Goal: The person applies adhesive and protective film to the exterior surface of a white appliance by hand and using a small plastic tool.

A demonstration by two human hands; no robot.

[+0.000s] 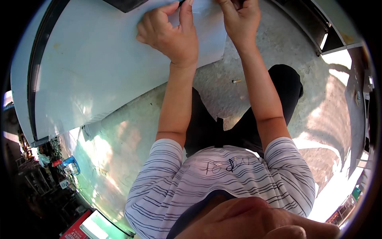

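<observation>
One thin dk piece (pixel 181 3) sits at top edge of view, pinched btwn thumb & index of L hand (pixel 171 38), over lg white panel (pixel 107 59); rest of it cut off by frame. R hand (pixel 242 22) is near panel's R edge, fingers curled, tips cropped, so can't tell if it grips anything. Blk obj. (pixel 126 4) on panel, L of L hand. Sm. cig.-like stub (pixel 236 81) on gray floor (pixel 213 81) btwn forearms.
</observation>
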